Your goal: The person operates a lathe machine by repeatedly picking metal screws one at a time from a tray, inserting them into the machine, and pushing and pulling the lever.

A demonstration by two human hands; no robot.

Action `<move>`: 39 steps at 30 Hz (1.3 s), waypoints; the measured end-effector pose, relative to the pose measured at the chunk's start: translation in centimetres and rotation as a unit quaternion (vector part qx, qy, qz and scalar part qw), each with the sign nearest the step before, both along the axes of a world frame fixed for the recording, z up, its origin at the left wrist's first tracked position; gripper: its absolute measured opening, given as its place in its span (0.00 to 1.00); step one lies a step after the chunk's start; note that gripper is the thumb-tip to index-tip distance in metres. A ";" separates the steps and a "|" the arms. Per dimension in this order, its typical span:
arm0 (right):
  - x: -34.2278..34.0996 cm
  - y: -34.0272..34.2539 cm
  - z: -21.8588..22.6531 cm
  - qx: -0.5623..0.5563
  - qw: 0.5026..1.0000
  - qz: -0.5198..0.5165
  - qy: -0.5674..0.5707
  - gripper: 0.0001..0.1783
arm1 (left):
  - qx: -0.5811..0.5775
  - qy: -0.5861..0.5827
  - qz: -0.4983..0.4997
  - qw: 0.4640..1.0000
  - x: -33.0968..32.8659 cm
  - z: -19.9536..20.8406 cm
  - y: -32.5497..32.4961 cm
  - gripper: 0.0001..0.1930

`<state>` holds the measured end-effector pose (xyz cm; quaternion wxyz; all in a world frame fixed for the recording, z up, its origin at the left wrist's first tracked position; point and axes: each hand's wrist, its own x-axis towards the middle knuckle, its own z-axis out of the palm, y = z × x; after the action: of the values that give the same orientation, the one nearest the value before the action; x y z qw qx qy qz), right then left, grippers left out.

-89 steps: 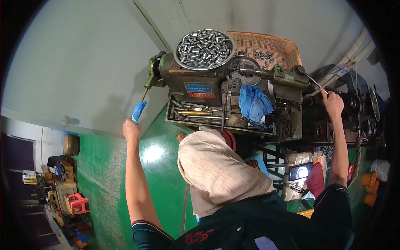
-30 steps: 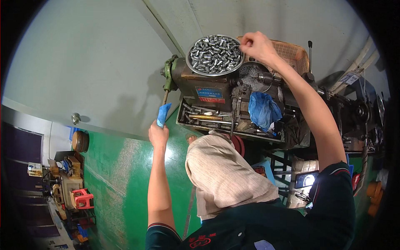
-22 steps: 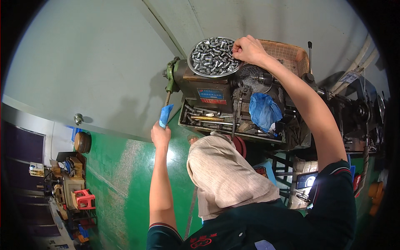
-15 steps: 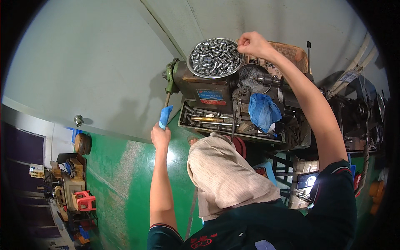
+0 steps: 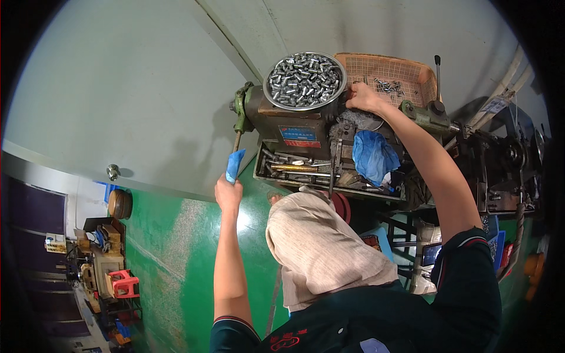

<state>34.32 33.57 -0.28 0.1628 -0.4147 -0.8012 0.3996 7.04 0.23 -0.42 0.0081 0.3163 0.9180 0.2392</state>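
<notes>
My left hand [image 5: 228, 193] is closed round the lower end of a lever handle [image 5: 235, 166] wrapped in blue, which hangs from a green bracket at the left end of a small bench lathe [image 5: 268, 115]. On top of the lathe's headstock sits a round metal bowl [image 5: 302, 109] heaped with short shiny metal pins [image 5: 306, 79]. My right hand [image 5: 363, 97] is just right of the bowl, at the spindle end of the headstock. Its fingers are pinched together; whatever is between them is too small or hidden to name.
Behind my right hand, a tan mesh basket [image 5: 406, 67] holds several small metal pieces. A blue cloth [image 5: 374, 157] lies over the lathe's front. Below the headstock, a tray holds tools and a brass-coloured rod [image 5: 293, 168]. A green tailstock [image 5: 426, 117] stands right; a grey door [image 5: 147, 88] is left.
My right hand has moved down from beside the bowl's right rim to the spindle end of the headstock. The green tailstock now shows farther right. My left hand stays on the lever.
</notes>
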 end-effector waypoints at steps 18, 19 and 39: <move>-0.4 0.5 -1.1 0.018 0.997 0.074 0.003 0.16 | -0.004 0.022 -0.003 1.000 0.0 0.0 0.0 0.10; -0.4 0.3 -0.9 0.020 0.997 0.069 0.012 0.14 | -0.006 0.034 -0.009 0.999 -0.2 -0.1 0.0 0.10; 12.9 7.5 6.1 0.292 0.842 -0.175 -0.419 0.19 | -0.113 0.036 0.045 0.992 -7.8 0.4 -0.6 0.15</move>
<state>47.23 41.08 5.79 -0.0072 -0.6089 -0.7869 -0.0998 -0.75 -0.33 -0.02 -0.0001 0.2797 0.9523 0.1225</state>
